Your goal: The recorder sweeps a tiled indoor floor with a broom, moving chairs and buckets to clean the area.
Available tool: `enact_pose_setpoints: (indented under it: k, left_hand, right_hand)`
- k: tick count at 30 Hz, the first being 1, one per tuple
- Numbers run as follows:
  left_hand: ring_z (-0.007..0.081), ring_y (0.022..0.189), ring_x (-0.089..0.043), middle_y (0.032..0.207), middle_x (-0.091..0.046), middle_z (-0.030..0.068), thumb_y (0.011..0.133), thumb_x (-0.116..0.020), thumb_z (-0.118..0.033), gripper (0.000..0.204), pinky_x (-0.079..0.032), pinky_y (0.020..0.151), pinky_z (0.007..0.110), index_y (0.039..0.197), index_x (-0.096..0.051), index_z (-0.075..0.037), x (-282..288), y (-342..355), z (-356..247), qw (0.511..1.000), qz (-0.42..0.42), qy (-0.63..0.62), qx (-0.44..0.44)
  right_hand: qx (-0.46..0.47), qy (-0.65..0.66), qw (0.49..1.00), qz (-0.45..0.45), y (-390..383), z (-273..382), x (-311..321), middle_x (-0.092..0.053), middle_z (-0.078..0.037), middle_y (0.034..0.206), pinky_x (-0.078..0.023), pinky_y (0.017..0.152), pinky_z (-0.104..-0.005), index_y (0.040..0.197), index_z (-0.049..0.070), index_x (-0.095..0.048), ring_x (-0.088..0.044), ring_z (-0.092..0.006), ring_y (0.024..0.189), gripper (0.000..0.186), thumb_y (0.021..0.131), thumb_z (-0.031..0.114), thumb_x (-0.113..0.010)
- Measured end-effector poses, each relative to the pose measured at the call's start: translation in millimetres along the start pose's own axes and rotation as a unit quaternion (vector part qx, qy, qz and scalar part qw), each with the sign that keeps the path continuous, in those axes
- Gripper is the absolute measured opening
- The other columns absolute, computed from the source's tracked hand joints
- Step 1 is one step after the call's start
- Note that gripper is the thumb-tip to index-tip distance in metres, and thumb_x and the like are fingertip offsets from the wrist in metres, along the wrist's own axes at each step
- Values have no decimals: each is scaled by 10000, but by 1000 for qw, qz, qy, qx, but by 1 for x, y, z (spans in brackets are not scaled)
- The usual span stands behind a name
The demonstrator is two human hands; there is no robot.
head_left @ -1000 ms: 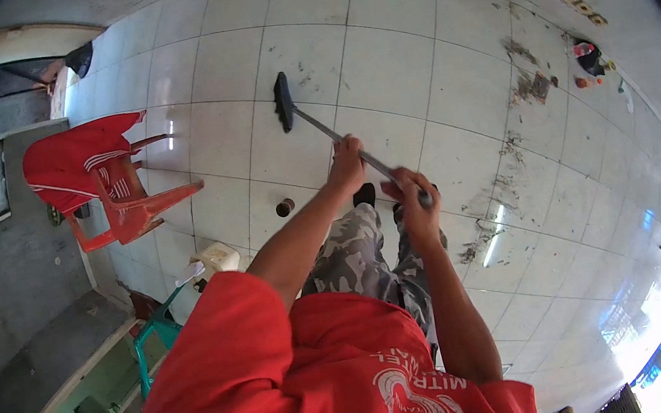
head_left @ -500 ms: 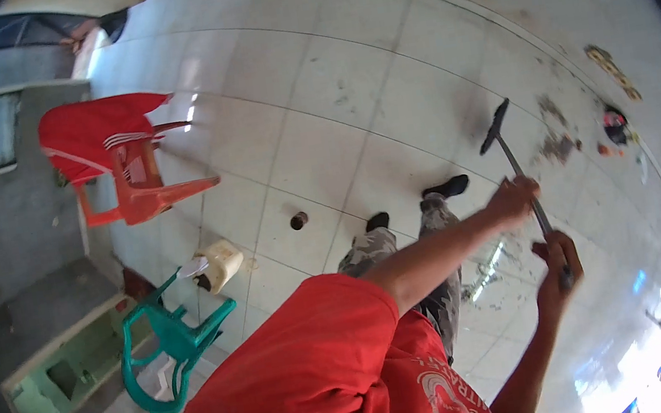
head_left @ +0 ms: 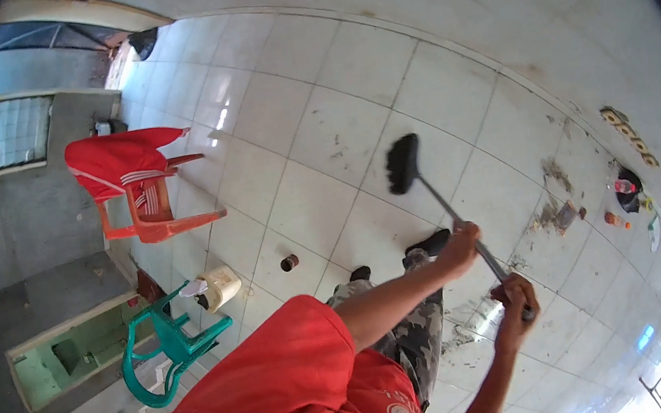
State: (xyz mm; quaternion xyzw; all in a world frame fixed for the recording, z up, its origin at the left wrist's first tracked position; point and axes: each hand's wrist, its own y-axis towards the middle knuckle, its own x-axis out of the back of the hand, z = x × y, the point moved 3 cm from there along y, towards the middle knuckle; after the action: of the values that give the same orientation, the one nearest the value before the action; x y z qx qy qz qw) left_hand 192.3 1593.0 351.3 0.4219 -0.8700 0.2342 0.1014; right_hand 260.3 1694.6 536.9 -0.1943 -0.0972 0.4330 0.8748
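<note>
A broom (head_left: 439, 198) with a dark handle and a black bristle head slants over the pale tiled floor (head_left: 342, 167). My left hand (head_left: 461, 249) is wrapped round the middle of the handle. Lower down, my right hand (head_left: 518, 308) closes on the handle near its end. The black broom head (head_left: 403, 164) is ahead of my feet, its bristles pointing left; I cannot tell whether it touches the tiles. Dark dirt (head_left: 554, 173) lies in patches to the right of the broom, and more is scattered by my legs.
A red chair (head_left: 156, 227) draped with red cloth stands far left, a green chair (head_left: 172, 339) nearer. Beside it is a cream plastic container (head_left: 223, 286). A small dark cup (head_left: 289, 263) sits on the tiles. Bottles (head_left: 615, 220) and a black bag (head_left: 630, 194) lie along the right wall.
The broom and both my hands have swung to the left. The broom head has moved from beside the dirt patches to the tiles further left. My view has shifted a little too.
</note>
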Motion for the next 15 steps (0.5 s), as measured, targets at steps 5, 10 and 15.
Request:
enact_pose_setpoints:
  k: [5, 10, 15]
  left_hand:
    - [326, 930, -524, 908, -490, 132, 763, -604, -84, 242, -389, 896, 470, 925, -430, -43, -33, 36, -125, 962, 31, 118, -243]
    - [362, 874, -595, 1003, -555, 223, 763, -592, -120, 292, -349, 960, 517, 1000, -455, -18, 26, 56, -133, 953, 51, 273, -121]
    - [410, 877, -541, 966, -527, 200, 767, -584, -59, 173, -430, 789, 487, 919, -517, -13, 148, 103, -23, 969, -40, 241, 13]
  right_hand:
    - [112, -145, 983, 22, 7, 81, 60, -566, -123, 839, -481, 583, -271, 802, -18, -563, -555, -155, 636, 217, 881, 121, -416]
    - [44, -29, 998, 35, 38, 107, 50, -581, -175, 893, -559, 625, -363, 803, -69, -567, -648, -258, 719, 223, 837, 94, -418]
    - [-184, 277, 919, 211, 104, 33, -46, -432, -236, 1304, -454, 920, -460, 1139, -35, -497, -568, -386, 1050, 411, 885, 287, -519]
